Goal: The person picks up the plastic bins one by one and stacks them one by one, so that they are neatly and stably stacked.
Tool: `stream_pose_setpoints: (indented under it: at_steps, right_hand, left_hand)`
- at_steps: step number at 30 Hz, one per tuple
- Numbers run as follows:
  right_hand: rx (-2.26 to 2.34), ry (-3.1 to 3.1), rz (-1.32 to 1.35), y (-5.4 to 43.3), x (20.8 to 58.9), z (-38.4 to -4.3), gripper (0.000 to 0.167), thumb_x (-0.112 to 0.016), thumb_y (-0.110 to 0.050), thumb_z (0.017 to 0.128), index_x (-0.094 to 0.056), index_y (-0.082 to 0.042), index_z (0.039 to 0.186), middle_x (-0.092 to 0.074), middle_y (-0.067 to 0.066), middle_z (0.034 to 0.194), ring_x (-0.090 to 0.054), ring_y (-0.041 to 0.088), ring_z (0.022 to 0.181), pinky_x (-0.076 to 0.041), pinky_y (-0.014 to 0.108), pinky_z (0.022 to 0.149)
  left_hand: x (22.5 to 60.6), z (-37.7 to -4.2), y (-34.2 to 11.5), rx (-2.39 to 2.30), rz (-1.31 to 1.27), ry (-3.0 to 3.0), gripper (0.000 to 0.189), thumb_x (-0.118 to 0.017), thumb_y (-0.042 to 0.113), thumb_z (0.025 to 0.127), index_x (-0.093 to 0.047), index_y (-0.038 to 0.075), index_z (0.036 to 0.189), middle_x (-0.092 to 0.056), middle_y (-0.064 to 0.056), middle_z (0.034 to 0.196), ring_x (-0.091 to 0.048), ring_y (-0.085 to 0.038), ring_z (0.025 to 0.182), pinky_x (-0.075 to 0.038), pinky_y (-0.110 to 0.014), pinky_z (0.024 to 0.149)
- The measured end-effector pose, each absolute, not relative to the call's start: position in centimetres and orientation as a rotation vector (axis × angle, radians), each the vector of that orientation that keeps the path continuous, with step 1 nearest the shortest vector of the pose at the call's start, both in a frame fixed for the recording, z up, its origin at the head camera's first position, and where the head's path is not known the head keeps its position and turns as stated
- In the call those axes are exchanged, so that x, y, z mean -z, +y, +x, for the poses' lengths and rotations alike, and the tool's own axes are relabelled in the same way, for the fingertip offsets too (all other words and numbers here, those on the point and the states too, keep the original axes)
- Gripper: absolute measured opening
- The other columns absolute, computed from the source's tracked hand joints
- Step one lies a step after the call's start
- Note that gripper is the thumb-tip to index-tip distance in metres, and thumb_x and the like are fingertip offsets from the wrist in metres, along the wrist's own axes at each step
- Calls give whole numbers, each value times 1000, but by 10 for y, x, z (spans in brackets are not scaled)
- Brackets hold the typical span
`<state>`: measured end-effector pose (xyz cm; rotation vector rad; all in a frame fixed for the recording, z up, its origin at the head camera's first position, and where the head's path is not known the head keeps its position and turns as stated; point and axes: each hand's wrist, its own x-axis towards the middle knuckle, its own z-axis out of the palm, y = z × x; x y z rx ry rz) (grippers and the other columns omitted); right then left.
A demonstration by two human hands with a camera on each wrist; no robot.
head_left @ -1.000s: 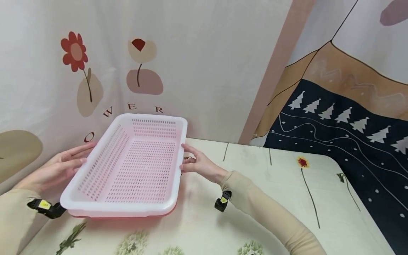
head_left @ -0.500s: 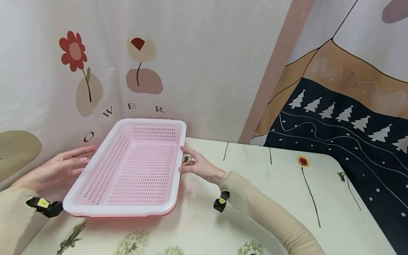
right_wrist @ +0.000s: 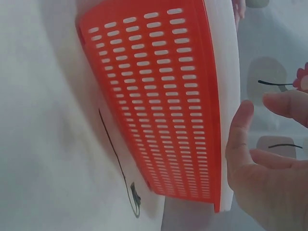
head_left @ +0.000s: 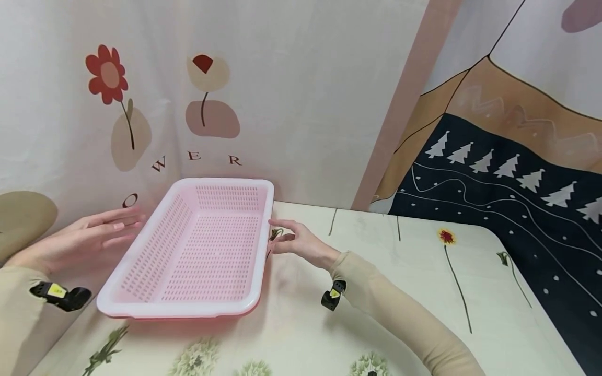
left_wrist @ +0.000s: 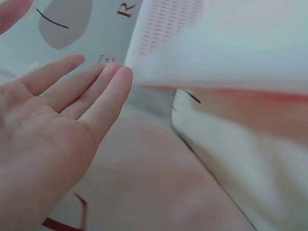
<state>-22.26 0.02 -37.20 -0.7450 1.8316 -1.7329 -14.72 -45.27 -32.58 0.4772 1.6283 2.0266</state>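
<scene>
A pale pink, slotted plastic basket (head_left: pixel 207 250) with a white rim sits nested in a red slotted basket (right_wrist: pixel 149 96), at the left of the table by the wall. Beside its left long side is my left hand (head_left: pixel 89 235), palm toward the basket, fingers straight. In the left wrist view its fingertips (left_wrist: pixel 126 74) come close to the white rim; I cannot tell whether they touch. At the opposite side my right hand (head_left: pixel 301 243) has loosely bent fingers by the rim and grips nothing. The red basket's underside is hidden.
A flower-printed cloth (head_left: pixel 376 292) covers the table. Behind the baskets hangs a pale printed wall cloth (head_left: pixel 291 104), close to their far end. A dark cloth with tree prints (head_left: pixel 494 183) is beyond the table's right edge.
The nested baskets have come down slightly at the far end. Both hands have let go of the rim: the left has drawn back a little leftward, the right a little rightward.
</scene>
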Motion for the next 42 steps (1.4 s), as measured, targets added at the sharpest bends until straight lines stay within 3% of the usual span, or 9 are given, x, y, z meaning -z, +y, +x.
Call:
stream_pose_setpoints:
  at_steps: [6,10,16,22,28,34,37,42]
  right_hand:
    - [1736,1818,-738,8,373,-225,64,-62,-1,88,-37,0,146,-42,18,143,-61,22,104,-50,35,90]
    - [1729,1863,-714,18,376,-227,61,-63,-2,88,-41,-2,145,-43,13,143,-60,24,108,-50,35,90]
    - [1712,1959,-662,37,378,-228,58,-64,-4,89,-44,-8,143,-45,9,142,-56,29,117,-46,37,96]
    - [1725,2002,-647,59,375,-226,58,-64,-6,90,-43,-9,144,-44,9,143,-53,30,121,-41,42,101]
    - [1724,2048,-656,84,371,-223,58,-63,-10,93,-40,-7,146,-40,12,146,-48,33,126,-40,44,103]
    - [1778,2084,-652,111,364,-221,58,-61,-8,94,-38,-5,146,-37,14,148,-44,34,130,-37,48,104]
    - [1780,2111,-651,123,360,-219,58,-61,-9,94,-38,-7,146,-35,14,149,-42,35,131,-36,50,105]
    - [1751,2202,-639,144,354,-217,58,-62,-12,95,-38,-8,147,-33,12,151,-36,34,135,-31,52,108]
  left_hand:
    - [318,-152,-448,-1946,559,1826,54,-20,-5,103,-23,12,154,-43,2,148,-41,-14,133,-39,-28,102]
    - [314,-155,-442,-1903,621,1930,55,-22,-7,102,-23,12,154,-45,2,146,-44,-11,131,-40,-26,100]
    - [311,-161,-425,-1807,741,2118,55,-27,-10,100,-19,3,153,-40,-6,149,-42,-13,132,-40,-28,100]
    - [313,-166,-403,-1796,563,2196,54,-34,-1,102,-21,10,154,-31,-12,151,-38,-12,133,-38,-22,102]
    - [313,-169,-385,-1590,331,2421,53,-49,17,102,-29,17,151,-39,-3,147,-41,-2,127,-37,-17,94]
    - [314,-179,-372,-1351,417,2560,57,-52,25,101,-28,17,153,-38,-12,149,-42,2,124,-38,-15,91]
    - [317,-186,-365,-1308,504,2598,57,-51,21,101,-28,11,152,-35,-16,149,-42,-7,128,-39,-14,90]
    - [321,-197,-350,-1305,532,2628,58,-52,19,101,-27,1,150,-28,-22,151,-36,-39,133,-39,-16,93]
